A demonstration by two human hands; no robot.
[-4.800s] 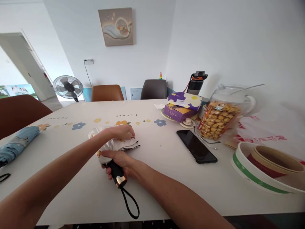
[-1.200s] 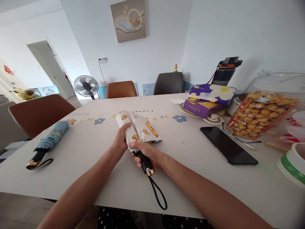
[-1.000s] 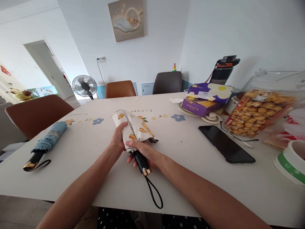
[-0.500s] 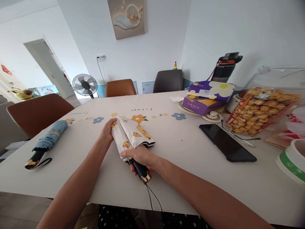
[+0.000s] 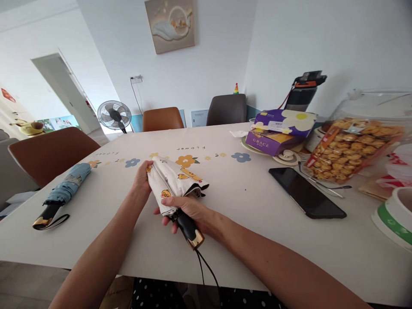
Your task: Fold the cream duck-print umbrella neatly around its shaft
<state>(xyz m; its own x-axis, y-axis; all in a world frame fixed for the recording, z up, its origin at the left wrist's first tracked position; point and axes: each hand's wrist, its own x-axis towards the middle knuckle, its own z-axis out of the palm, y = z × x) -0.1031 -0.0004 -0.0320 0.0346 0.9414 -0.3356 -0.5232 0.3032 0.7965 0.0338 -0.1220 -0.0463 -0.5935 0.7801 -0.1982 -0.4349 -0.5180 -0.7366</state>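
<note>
A white folding umbrella [image 5: 172, 180] with yellow cartoon chicks lies slantwise across both my hands, just over the table. Its cloth is folded in but a loose flap stands out on the right side. My left hand [image 5: 143, 178] is closed around the cloth near the far end, its fingertips hidden behind the folds. My right hand [image 5: 188, 210] wraps the near end from below, thumb on the cloth and fingers showing beyond the black handle. A thin black wrist cord hangs from the gold-tipped handle over the table edge.
A blue folded umbrella [image 5: 68, 184] lies at the left. On the right are a black phone [image 5: 305, 192], glasses [image 5: 322, 184], a purple box [image 5: 273, 142], a pack of cookies [image 5: 354, 146], a black bottle [image 5: 302, 94] and a white-green roll [image 5: 394, 219]. Chairs stand beyond the table.
My right hand has shifted its hold slightly up and around the cloth, with more fingers showing on the left. The umbrella's cloth has turned a little to the left, flap more open.
</note>
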